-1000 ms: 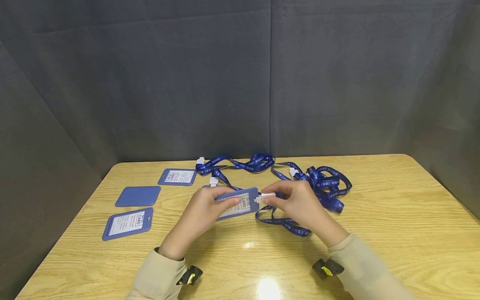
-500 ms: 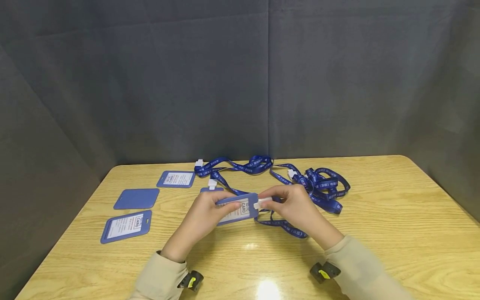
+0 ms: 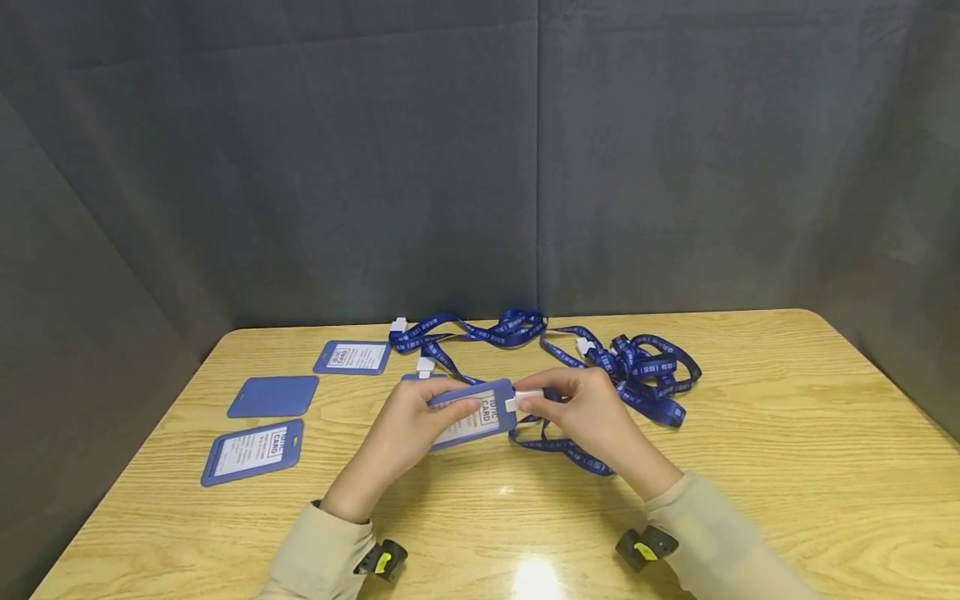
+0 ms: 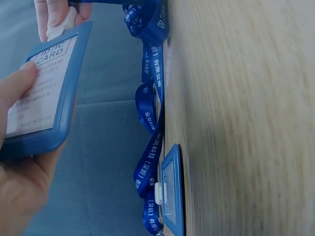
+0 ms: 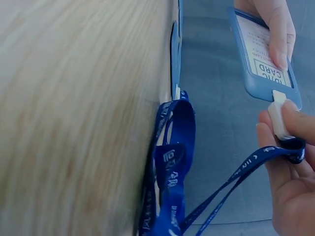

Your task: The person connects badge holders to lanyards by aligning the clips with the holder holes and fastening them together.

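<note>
My left hand (image 3: 411, 421) grips a blue badge holder (image 3: 491, 419) with a white card inside, thumb lying across its front. Above the table the holder is held tilted, its slotted end toward my right hand (image 3: 581, 406). Thumb and fingers of the right hand pinch the white plastic clip (image 5: 278, 119) of a blue printed lanyard (image 5: 246, 164). In the right wrist view the clip's narrow tip overlaps the holder's end at its slot. The lanyard's strap trails from the right hand down toward the table.
On the wooden table (image 3: 787, 433), three blue badge holders lie at left: one at the back (image 3: 352, 357), one face down (image 3: 273, 397), one in front (image 3: 252, 452). A badge holder with a white clip (image 3: 425, 365) lies behind my left hand. More lanyards (image 3: 652, 371) lie at back right.
The held badge holder has shifted slightly and tilted, and the clip's tip now overlaps its slotted end, where a second ago it sat at the edge. Both hands keep their hold.
</note>
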Motion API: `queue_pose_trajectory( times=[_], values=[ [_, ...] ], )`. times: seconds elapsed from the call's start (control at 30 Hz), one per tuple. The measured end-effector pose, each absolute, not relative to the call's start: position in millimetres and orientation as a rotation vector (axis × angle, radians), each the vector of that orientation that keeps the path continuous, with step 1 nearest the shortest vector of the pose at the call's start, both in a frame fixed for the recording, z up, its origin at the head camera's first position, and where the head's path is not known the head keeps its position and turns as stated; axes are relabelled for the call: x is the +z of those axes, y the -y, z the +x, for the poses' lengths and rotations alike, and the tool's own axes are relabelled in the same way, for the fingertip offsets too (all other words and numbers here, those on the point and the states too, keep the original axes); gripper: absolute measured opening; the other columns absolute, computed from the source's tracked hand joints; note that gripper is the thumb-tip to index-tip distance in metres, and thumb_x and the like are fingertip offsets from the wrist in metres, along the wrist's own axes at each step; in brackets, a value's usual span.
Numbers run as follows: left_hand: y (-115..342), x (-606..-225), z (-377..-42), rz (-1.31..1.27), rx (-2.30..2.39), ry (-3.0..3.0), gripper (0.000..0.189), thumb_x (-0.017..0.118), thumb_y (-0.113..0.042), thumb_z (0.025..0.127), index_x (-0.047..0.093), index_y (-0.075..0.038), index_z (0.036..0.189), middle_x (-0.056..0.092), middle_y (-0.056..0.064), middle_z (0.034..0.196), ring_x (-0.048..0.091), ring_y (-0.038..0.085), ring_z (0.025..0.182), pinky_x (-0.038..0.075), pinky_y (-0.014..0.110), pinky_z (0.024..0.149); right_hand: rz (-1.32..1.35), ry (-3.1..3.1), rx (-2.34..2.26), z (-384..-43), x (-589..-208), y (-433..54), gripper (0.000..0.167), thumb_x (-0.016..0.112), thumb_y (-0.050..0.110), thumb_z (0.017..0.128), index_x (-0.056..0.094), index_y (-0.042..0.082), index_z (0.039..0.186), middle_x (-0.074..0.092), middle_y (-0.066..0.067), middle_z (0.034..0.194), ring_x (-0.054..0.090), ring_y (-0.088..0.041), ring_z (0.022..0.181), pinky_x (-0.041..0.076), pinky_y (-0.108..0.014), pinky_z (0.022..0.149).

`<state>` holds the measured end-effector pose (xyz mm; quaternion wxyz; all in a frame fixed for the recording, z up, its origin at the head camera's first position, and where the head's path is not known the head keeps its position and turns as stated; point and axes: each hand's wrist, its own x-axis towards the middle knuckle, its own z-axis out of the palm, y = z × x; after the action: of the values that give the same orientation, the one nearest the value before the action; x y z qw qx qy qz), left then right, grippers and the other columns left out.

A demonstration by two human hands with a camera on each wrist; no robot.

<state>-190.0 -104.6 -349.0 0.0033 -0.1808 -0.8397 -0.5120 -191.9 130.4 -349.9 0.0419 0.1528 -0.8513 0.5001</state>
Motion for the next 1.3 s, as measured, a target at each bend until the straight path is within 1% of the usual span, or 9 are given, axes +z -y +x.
queue_pose_trajectory(
  times=[0.07,0.2,0.3,0.37,0.5,0.7,0.9,1.13,1.3],
  values=[
    [104.3,-348.0,-189.5,-0.561,-1.597,2.646,0.022,0.071,-0.026,0.093,0.076,-0.009,0.106,0.073,-0.001,0.099,0.065,0.012,0.083,0.053,0.033,0.079,0.483,2.602,1.526,-191.4,-348.7,-130.9,0.016,0.076,0.010,0.087,0.078,0.009,0.103,0.073,-0.005,0.107,0.066,-0.016,0.091,0.053,-0.028,0.068],
    [103.6,-344.2,-188.4,-0.531,-1.593,2.661,0.022,0.072,-0.026,0.093,0.075,-0.010,0.108,0.073,-0.001,0.099,0.066,0.012,0.082,0.053,0.033,0.078,0.515,2.572,1.513,-190.6,-344.5,-131.5,0.016,0.076,0.009,0.087,0.078,0.008,0.103,0.074,-0.006,0.104,0.058,-0.013,0.068,0.045,-0.023,0.054],
    [102.7,-341.7,-188.8,-0.503,-1.611,2.647,0.024,0.072,-0.027,0.093,0.075,-0.010,0.110,0.072,0.001,0.098,0.066,0.014,0.080,0.054,0.033,0.075,0.523,2.541,1.505,-190.0,-341.0,-131.4,0.017,0.075,0.010,0.089,0.077,0.007,0.105,0.073,-0.006,0.103,0.051,-0.014,0.061,0.039,-0.023,0.050],
    [102.1,-341.8,-189.5,-0.475,-1.617,2.639,0.027,0.072,-0.030,0.093,0.074,-0.011,0.113,0.071,0.001,0.100,0.065,0.014,0.081,0.053,0.033,0.076,0.514,2.523,1.509,-189.7,-338.9,-131.0,0.017,0.073,0.012,0.090,0.075,0.006,0.107,0.073,-0.007,0.105,0.052,-0.016,0.065,0.040,-0.023,0.053],
    [100.6,-344.1,-190.5,-0.422,-1.607,2.648,0.031,0.071,-0.037,0.092,0.072,-0.017,0.116,0.070,-0.001,0.102,0.063,0.014,0.084,0.051,0.034,0.076,0.485,2.502,1.491,-188.6,-334.1,-131.8,0.020,0.072,0.017,0.092,0.074,0.008,0.110,0.071,-0.006,0.111,0.058,-0.018,0.085,0.047,-0.027,0.067],
    [96.4,-349.1,-190.9,-0.490,-1.505,2.690,0.025,0.069,-0.037,0.093,0.073,-0.021,0.112,0.070,-0.007,0.100,0.063,0.013,0.088,0.052,0.036,0.077,0.506,2.448,1.469,-187.4,-327.8,-137.5,0.022,0.074,0.020,0.091,0.073,0.010,0.111,0.069,-0.003,0.116,0.062,-0.020,0.110,0.051,-0.042,0.092],
    [93.7,-352.8,-190.8,-0.483,-1.476,2.689,0.023,0.069,-0.034,0.094,0.073,-0.018,0.111,0.070,-0.007,0.099,0.064,0.011,0.089,0.053,0.035,0.079,0.525,2.402,1.480,-189.8,-324.0,-145.9,0.020,0.072,0.013,0.092,0.072,0.008,0.112,0.071,-0.006,0.114,0.065,-0.021,0.105,0.050,-0.044,0.094],
    [93.7,-354.4,-194.3,-0.442,-1.556,2.626,0.021,0.072,-0.024,0.093,0.074,-0.010,0.108,0.072,-0.001,0.093,0.064,0.012,0.082,0.053,0.034,0.076,0.438,2.327,1.469,-192.0,-319.1,-159.1,0.024,0.068,0.017,0.096,0.069,0.007,0.118,0.070,-0.005,0.117,0.061,-0.018,0.114,0.044,-0.045,0.102],
    [92.0,-355.6,-195.7,-0.403,-1.586,2.600,0.020,0.073,-0.019,0.092,0.074,-0.005,0.106,0.072,0.002,0.091,0.064,0.013,0.080,0.053,0.033,0.074,0.413,2.282,1.475,-192.0,-316.9,-161.0,0.021,0.067,0.018,0.097,0.071,0.007,0.114,0.070,-0.003,0.115,0.062,-0.015,0.108,0.045,-0.043,0.097]
  ],
)
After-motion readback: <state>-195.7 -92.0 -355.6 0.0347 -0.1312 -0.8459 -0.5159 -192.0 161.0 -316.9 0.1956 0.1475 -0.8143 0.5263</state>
